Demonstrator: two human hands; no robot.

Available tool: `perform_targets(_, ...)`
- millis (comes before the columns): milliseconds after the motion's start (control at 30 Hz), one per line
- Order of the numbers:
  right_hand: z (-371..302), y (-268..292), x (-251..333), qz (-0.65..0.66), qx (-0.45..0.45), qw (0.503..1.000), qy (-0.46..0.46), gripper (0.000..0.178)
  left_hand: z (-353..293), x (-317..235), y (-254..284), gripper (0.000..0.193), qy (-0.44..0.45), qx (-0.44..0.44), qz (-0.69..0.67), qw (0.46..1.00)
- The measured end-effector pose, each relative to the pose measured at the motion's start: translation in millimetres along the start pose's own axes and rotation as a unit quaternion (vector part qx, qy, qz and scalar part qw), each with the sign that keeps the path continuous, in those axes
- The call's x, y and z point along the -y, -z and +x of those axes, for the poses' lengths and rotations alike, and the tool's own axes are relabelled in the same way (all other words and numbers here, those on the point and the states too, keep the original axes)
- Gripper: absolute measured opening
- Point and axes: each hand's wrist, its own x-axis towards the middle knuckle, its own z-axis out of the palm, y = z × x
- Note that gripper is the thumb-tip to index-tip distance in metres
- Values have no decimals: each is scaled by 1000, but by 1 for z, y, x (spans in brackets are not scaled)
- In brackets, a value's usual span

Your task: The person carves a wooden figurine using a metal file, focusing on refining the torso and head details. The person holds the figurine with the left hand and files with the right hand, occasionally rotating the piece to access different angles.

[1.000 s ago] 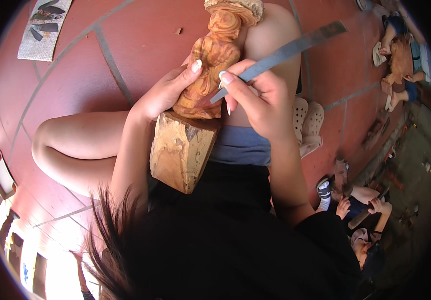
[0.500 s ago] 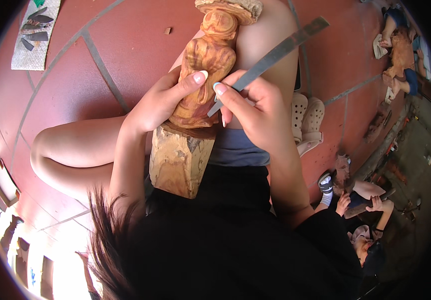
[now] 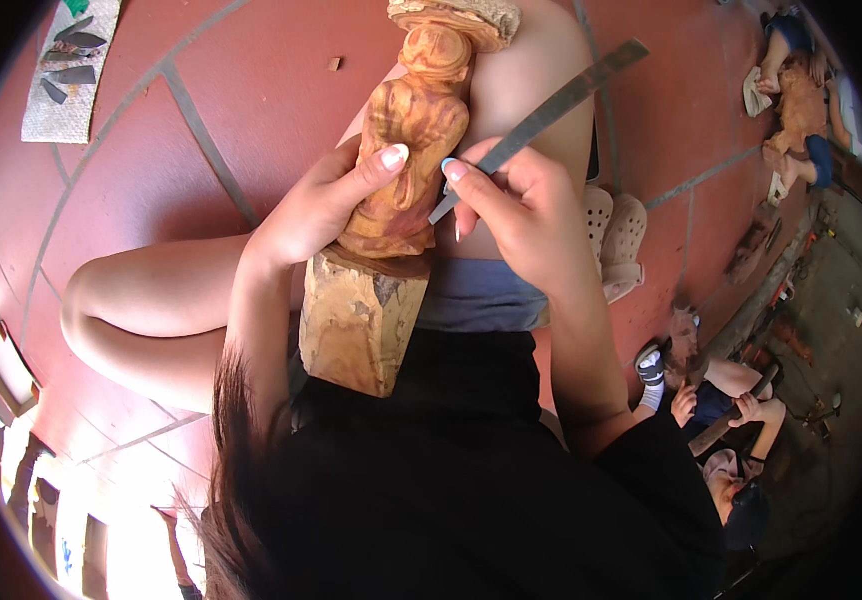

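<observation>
A grey mat (image 3: 69, 75) with dark blades lies far left on the red tiled floor (image 3: 211, 110). The left hand (image 3: 323, 205) wraps its grip around a rough, orange-brown wooden figure (image 3: 409, 150), which rises from a pale, chunky block resting on the person's lap. The right hand (image 3: 523, 215) pinches a flat, grey metal file (image 3: 551, 110) against the carving's side. Pale perforated clogs (image 3: 613, 235) sit just beyond, and another seated person (image 3: 726, 400) is at lower right.

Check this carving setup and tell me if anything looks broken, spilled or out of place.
Nothing stands out. The left hand steadies the wooden figure, which rests on the person's lap, and the right hand holds the flat metal file against it. One small wood chip lies on the red tile floor.
</observation>
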Motion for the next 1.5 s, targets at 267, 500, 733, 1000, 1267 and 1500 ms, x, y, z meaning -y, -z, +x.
perform_targets(267, -5, -9, 2, 35, 28, 999, -19, 13, 1, 4, -1, 70, -18, -7, 3, 1000)
perform_targets(500, -8, 7, -1, 19, 5, 1000, 13, 12, -18, 3, 5, 73, -50, 12, -19, 998)
perform_targets(733, -39, -4, 48, 108, 1, 979, 175, 13, -58, -8, -12, 86, -238, -73, -94, 964)
perform_targets(1000, -35, -48, 58, 132, -16, 955, 266, 13, -75, -22, -30, 91, -374, -263, -112, 882)
perform_targets(1267, -10, -76, 25, -52, -80, 888, 449, 14, -84, 4, -26, 111, -371, -385, -22, 845)
perform_targets(1500, -2, -81, 13, -50, -74, 874, 478, 21, -84, 12, -19, 111, -372, -368, 5, 852)
